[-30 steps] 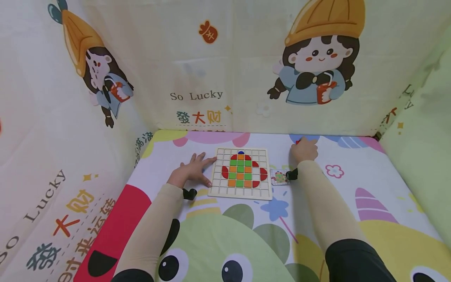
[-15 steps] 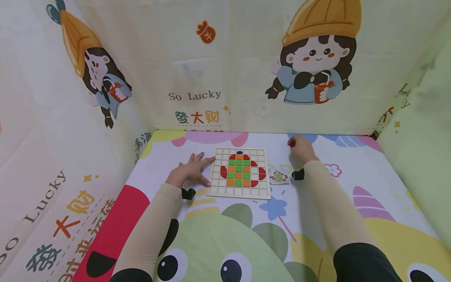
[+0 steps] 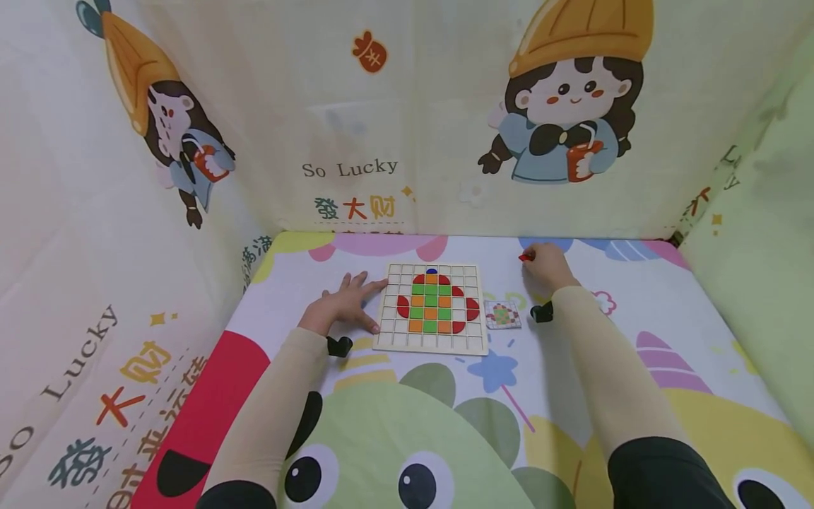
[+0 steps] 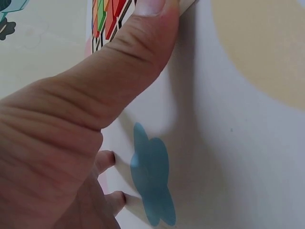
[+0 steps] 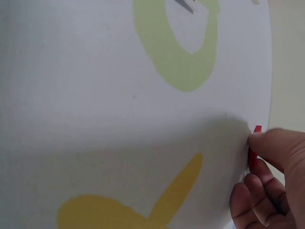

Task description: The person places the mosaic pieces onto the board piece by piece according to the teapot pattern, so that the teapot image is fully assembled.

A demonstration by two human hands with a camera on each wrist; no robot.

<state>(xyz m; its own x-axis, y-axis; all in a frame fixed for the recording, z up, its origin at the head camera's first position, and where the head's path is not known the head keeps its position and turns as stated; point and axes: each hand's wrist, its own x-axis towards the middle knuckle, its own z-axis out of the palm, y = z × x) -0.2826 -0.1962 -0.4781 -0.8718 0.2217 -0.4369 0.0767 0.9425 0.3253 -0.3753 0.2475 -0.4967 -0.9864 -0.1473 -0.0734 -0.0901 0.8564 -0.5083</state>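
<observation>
My left hand (image 3: 340, 305) lies with spread, straight fingers against the left edge of a wooden grid board (image 3: 397, 343). In the left wrist view the thumb (image 4: 143, 43) touches the board's edge. On the board, orange, green, red and blue tiles (image 3: 431, 302) form a teapot-like pattern. Beyond the board's right side, near the back of the table, my right hand (image 3: 548, 265) pinches a small red tile (image 3: 525, 257). The right wrist view shows this red tile (image 5: 255, 148) between thumb and fingers, its flat face mostly hidden.
A small picture card (image 3: 503, 315) with a similar pattern lies just right of the board. The table is covered by a printed cloth (image 3: 375, 445). Behind its far edge rises a curtain-like backdrop (image 3: 439, 141) with cartoon prints.
My right hand has shifted slightly left at the table's back and turned, with the red tile now showing past the fingertips. The left hand stays at the board.
</observation>
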